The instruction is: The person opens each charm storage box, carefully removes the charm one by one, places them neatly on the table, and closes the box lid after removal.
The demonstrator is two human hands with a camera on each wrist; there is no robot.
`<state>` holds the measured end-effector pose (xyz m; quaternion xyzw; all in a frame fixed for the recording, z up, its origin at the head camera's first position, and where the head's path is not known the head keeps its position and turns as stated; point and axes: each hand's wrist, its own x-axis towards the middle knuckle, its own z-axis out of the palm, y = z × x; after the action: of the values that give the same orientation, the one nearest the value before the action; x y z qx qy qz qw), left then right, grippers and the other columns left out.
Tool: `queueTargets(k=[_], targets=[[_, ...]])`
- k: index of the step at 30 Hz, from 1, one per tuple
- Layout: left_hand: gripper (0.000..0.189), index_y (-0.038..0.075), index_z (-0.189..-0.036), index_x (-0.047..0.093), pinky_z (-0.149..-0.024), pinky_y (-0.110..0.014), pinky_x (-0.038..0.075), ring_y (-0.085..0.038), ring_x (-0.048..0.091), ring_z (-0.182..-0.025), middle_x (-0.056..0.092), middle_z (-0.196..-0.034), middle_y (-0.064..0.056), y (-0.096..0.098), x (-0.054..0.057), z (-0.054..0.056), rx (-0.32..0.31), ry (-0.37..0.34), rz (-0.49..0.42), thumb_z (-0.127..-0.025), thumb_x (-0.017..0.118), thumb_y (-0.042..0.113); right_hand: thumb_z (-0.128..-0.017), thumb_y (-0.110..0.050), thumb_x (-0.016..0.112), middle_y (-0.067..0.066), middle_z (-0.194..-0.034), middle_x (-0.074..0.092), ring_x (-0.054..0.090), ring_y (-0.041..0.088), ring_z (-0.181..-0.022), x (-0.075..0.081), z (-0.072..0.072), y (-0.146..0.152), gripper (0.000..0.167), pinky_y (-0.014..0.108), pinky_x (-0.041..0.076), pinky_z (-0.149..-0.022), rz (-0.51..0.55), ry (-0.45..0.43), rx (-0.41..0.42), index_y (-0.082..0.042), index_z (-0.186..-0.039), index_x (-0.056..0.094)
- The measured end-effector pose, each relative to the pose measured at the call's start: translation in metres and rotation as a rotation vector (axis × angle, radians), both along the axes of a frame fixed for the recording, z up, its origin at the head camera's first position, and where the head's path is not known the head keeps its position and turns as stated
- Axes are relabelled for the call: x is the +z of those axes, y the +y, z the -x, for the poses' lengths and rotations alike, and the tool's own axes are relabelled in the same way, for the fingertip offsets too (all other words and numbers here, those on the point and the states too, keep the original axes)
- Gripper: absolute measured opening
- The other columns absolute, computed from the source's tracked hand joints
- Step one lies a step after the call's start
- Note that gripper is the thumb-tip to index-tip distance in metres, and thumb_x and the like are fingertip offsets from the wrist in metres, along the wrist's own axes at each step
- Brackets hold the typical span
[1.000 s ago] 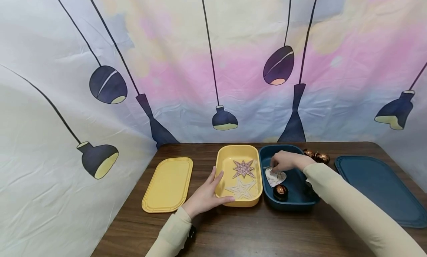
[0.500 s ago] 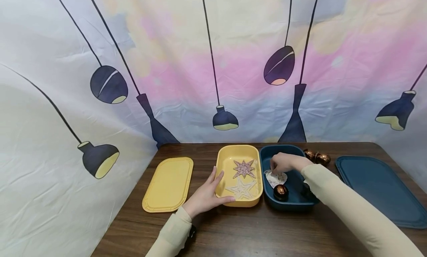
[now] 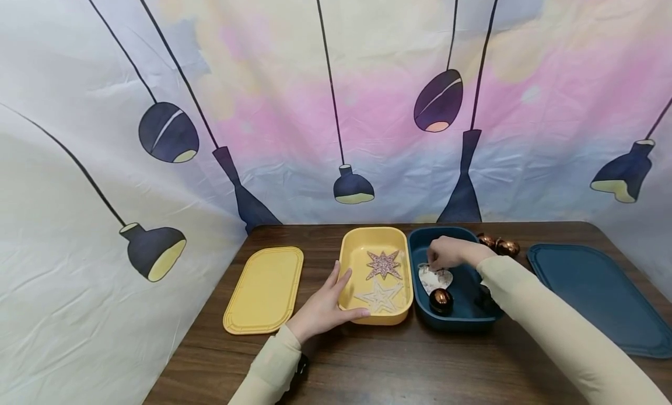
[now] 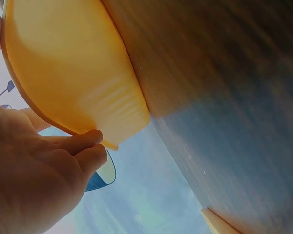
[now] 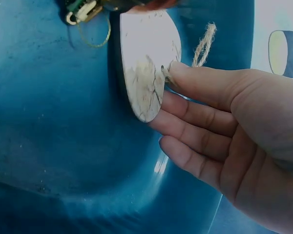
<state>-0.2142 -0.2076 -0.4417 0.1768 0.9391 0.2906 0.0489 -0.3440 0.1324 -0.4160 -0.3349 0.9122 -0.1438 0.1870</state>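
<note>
Your dark wooden table (image 3: 367, 364) fills the lower part of the head view, with the blue lid (image 3: 604, 300) lying at the lower right. Left of that lid, the blue box (image 3: 457, 324) stands right beside the yellow box (image 3: 380, 320) near the lower centre, so a bump to one could shove the other. Your left hand (image 3: 325, 309) has its fingers spread wide along the yellow box's left rim, thumb at the front; pressing too hard there might slide or tip it. Your right hand (image 3: 455, 253) reaches into the blue box, thumb and fingers pinching the white ornament (image 3: 434, 280) near its cord hole, at the box's left side. That hold looks small and close to one edge, so the ornament could swivel or slip out if lifted quickly. The copper ball (image 3: 441, 301) overlaps its lower end in view; whether they touch you cannot tell, but a sideways drag might set it rolling. The loose twine loop (image 5: 205, 45) could snag on a finger at release.
</note>
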Motion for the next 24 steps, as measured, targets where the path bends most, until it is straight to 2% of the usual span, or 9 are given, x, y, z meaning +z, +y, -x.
queueTargets(k=[6,12,18,24], targets=[[0.106,0.013,-0.160,0.031,-0.107,-0.051,0.042,-0.040,0.037,-0.142,0.005,-0.168,-0.016,0.000,0.000,0.000,0.000,0.007,0.002,-0.080,0.070,0.072,-0.098,-0.010,0.065,-0.004,-0.079,0.066,0.059,0.012,-0.066,0.001,0.000,0.009,0.013,0.028,0.048,-0.062,0.021,0.000,-0.014,-0.012,-0.089,0.074],[0.105,0.014,-0.160,0.031,-0.108,-0.051,0.041,-0.039,0.036,-0.143,0.005,-0.168,-0.015,-0.001,0.000,-0.001,0.008,0.003,0.001,-0.080,0.070,0.071,-0.098,-0.008,0.064,-0.003,-0.079,0.066,0.058,0.012,-0.064,0.009,-0.001,0.014,0.014,0.029,0.047,-0.061,0.073,0.030,-0.007,-0.010,-0.089,0.074],[0.105,0.015,-0.160,0.032,-0.107,-0.051,0.042,-0.039,0.037,-0.142,0.004,-0.168,-0.014,-0.001,0.000,-0.001,0.015,-0.011,-0.001,-0.080,0.071,0.071,-0.099,-0.009,0.063,-0.003,-0.081,0.066,0.055,0.010,-0.065,0.023,-0.001,0.025,0.013,0.030,0.048,-0.063,0.103,0.080,0.004,-0.008,-0.094,0.075],[0.104,0.015,-0.159,0.032,-0.107,-0.051,0.042,-0.039,0.036,-0.143,0.005,-0.168,-0.016,0.000,0.000,0.000,0.012,-0.004,0.001,-0.080,0.071,0.070,-0.100,-0.012,0.063,-0.003,-0.086,0.068,0.058,0.009,-0.069,0.039,-0.003,0.037,0.012,0.032,0.051,-0.067,0.133,0.153,-0.021,-0.007,-0.100,0.074]])
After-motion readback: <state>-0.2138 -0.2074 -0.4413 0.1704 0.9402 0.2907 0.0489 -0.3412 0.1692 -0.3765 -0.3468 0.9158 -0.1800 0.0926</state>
